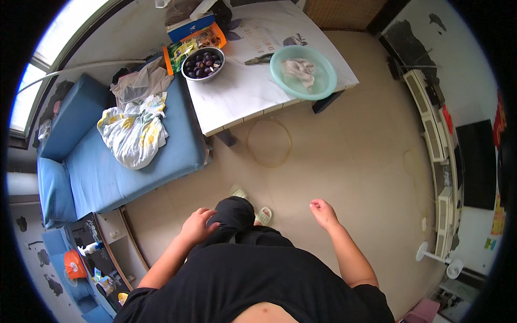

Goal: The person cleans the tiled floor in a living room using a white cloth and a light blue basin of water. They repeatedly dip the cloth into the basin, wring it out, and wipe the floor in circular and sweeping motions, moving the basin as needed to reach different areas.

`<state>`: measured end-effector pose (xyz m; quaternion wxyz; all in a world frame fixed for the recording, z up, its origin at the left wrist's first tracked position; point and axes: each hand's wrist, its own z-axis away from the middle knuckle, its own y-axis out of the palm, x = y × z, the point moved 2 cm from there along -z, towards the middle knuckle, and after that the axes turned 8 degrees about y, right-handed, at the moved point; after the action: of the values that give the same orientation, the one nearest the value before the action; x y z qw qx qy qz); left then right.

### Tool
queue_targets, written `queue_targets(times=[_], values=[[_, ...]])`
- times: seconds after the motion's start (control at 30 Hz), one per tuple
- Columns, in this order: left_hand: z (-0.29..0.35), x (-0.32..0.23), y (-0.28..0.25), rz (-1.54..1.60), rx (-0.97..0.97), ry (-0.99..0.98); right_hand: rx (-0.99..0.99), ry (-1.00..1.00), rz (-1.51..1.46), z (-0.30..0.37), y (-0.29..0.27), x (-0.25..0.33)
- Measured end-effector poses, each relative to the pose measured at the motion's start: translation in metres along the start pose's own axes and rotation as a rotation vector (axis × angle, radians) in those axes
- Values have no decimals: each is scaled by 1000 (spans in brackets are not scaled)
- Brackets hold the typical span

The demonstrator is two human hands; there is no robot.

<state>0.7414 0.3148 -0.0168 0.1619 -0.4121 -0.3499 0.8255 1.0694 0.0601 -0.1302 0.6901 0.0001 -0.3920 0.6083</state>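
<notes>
Both my hands hang short of the table. My left hand (198, 226) is loosely open, fingers slightly bent, with no object visible in it; it lies beside my black-trousered leg (235, 211), contact unclear. My right hand (324, 213) is half curled above the beige floor (344, 156); nothing shows in it, though I cannot see the palm. Far ahead, on the white marble-patterned table (231, 102), the round pale-green basin (325, 79) stands at the right edge, a crumpled whitish cloth (299, 71) inside. At the table's left, the round silver metal bowl (205, 79) contains dark purple round fruit (201, 65). Progress, my judgement: cloth and fruit are in their vessels, no handling is under way; what is finished or left, I cannot tell.
</notes>
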Motion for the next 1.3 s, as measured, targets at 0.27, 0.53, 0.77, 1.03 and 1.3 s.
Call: queue_targets(times=[0.27,0.53,0.77,1.03,1.3], values=[[-121,15,6,32,103,-47,107,23,11,-80,-29,64],[-246,-30,-86,65,-124,52,65,115,132,-157,-112,109],[-233,-2,-77,32,-284,-418,411,19,-9,-291,-123,157],[-242,-93,131,587,-234,-684,625,-279,633,-382,-72,104],[-250,-97,320,907,-50,-884,759,-362,987,-428,-24,32]])
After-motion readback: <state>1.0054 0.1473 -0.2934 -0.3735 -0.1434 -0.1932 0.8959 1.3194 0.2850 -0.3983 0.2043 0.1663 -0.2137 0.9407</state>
